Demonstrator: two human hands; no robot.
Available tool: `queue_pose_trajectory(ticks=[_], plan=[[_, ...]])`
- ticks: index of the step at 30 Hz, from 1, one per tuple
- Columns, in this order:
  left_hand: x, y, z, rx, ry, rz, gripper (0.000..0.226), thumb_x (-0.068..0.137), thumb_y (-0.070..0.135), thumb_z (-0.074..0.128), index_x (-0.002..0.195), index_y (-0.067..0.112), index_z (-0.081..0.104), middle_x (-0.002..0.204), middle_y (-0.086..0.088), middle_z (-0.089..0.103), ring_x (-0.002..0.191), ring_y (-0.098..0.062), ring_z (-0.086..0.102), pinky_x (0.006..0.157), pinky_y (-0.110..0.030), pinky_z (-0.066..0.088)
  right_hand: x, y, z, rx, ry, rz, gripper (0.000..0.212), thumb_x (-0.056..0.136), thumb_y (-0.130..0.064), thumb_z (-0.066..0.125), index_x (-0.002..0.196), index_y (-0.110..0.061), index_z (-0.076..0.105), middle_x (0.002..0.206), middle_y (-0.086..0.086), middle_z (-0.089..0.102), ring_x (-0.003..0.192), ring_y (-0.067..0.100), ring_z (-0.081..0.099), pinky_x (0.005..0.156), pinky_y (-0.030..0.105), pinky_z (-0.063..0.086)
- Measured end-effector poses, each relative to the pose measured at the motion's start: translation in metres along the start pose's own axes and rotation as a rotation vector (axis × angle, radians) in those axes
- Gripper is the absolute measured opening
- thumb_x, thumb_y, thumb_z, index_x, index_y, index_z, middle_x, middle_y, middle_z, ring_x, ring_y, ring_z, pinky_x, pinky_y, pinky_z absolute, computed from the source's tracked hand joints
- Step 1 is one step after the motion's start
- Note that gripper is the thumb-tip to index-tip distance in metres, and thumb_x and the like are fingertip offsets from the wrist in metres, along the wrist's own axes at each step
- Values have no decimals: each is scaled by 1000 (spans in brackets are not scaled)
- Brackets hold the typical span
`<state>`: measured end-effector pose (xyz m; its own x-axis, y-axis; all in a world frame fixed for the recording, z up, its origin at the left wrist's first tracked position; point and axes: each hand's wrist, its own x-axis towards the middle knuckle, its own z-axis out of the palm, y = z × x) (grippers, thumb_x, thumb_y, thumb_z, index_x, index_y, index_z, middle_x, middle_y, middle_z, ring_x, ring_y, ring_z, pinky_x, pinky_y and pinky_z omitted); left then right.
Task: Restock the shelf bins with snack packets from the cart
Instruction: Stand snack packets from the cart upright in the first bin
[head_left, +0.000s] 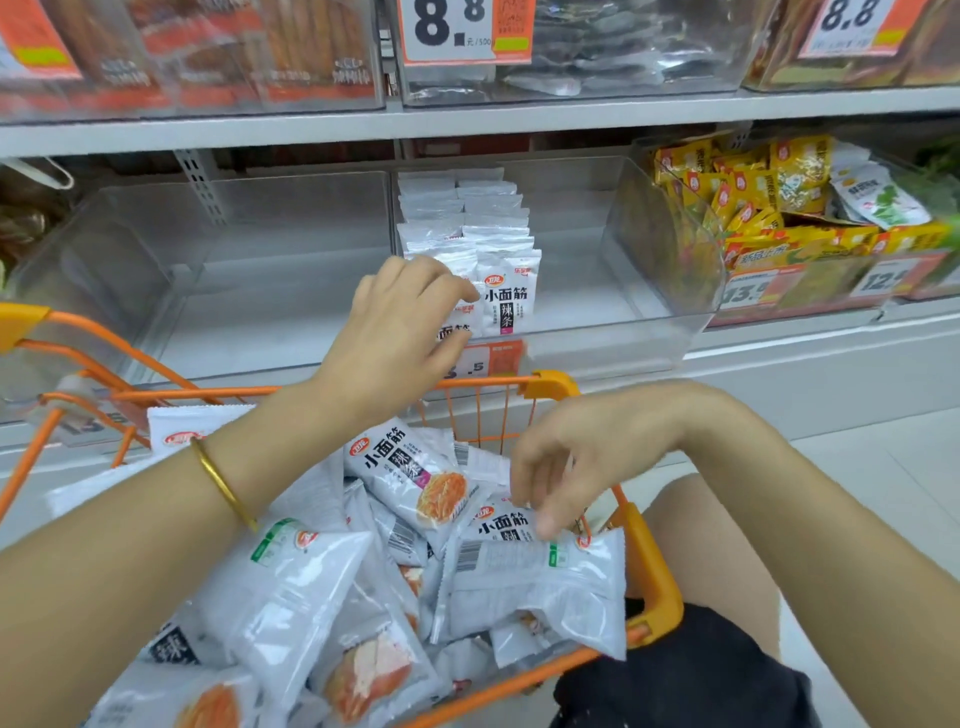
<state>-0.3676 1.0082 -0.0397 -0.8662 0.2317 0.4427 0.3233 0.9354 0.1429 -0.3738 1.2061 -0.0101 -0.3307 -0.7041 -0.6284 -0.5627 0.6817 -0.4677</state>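
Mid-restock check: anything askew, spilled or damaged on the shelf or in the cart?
Nothing looks spilled or torn. The white packets in the clear bin stand in neat rows. Only the yellow packets in the bin to the right lie heaped, white-green ones mixed in.

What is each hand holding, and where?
The left hand pinches the front packet in the bin by its left side; right hand touches a cart packet, grip unclear.

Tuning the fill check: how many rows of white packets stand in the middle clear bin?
2. Left row, whose front packet the left hand pinches; right row touching beside it, in the middle bin. Packets behind may be hidden.
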Motion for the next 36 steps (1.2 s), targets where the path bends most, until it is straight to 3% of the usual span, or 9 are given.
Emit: queue_pose_trajectory(ticks=[6,12,18,21,24,27,31,34,36], plan=[[-1,16,1,-28,-11,46,32,83,27,47,109,14,61,103,-7,55,99,-30,47,83,-40,36,20,-9,35,-231,-53,55,61,76,-51,71,121,-17,47,75,-16,44,66,2,46,55,18,37],[-3,18,1,-101,-27,67,22,85,24,54,102,14,63,95,-4,55,93,-27,47,83,-33,35,15,3,34,-6,60,83,51,79,-35,73,122,-22,48,86,-14,45,76,5,49,68,23,47],[3,29,-13,-280,-166,-443,23,95,34,47,83,14,52,73,0,59,67,-19,51,60,-31,42,-14,23,-6,105,655,135,35,79,-22,72,113,-18,64,95,-3,61,87,14,58,70,23,44],[8,37,-22,-846,-466,-746,38,97,47,39,82,14,50,81,-18,69,54,-20,62,45,-22,43,-17,18,-15,-7,988,130,38,80,-24,70,117,-23,61,88,-7,56,86,16,55,71,29,41],[12,41,-20,-1388,-534,-933,54,91,59,38,97,8,54,90,-18,68,77,-26,70,64,-31,59,-1,1,1,-402,1103,111,34,90,-31,55,123,-25,54,109,-3,58,103,23,57,77,36,48],[18,41,-12,-1424,-445,-1015,56,86,60,48,102,8,60,80,-10,67,66,-22,68,59,-32,59,14,-3,20,-556,1134,-128,30,81,-29,59,108,-17,62,93,3,61,87,29,60,61,37,50],[15,35,-8,-1361,-274,-1045,16,92,29,57,86,15,60,59,0,65,51,-13,61,55,-24,51,17,8,23,-36,1076,-372,30,80,-39,65,97,-16,59,95,-3,57,90,15,55,75,33,49],[14,30,-10,-1571,-228,-1003,10,93,16,55,96,11,63,84,-6,70,75,-18,68,68,-34,57,21,19,16,267,1323,-202,22,83,-25,68,97,-15,56,89,-3,57,82,12,57,74,32,49],[14,29,-12,-1670,-163,-958,11,91,9,56,99,7,63,88,-8,70,80,-19,68,70,-36,59,26,24,12,514,1157,-53,36,83,-27,69,112,-14,53,93,-4,61,81,8,61,77,27,50]])
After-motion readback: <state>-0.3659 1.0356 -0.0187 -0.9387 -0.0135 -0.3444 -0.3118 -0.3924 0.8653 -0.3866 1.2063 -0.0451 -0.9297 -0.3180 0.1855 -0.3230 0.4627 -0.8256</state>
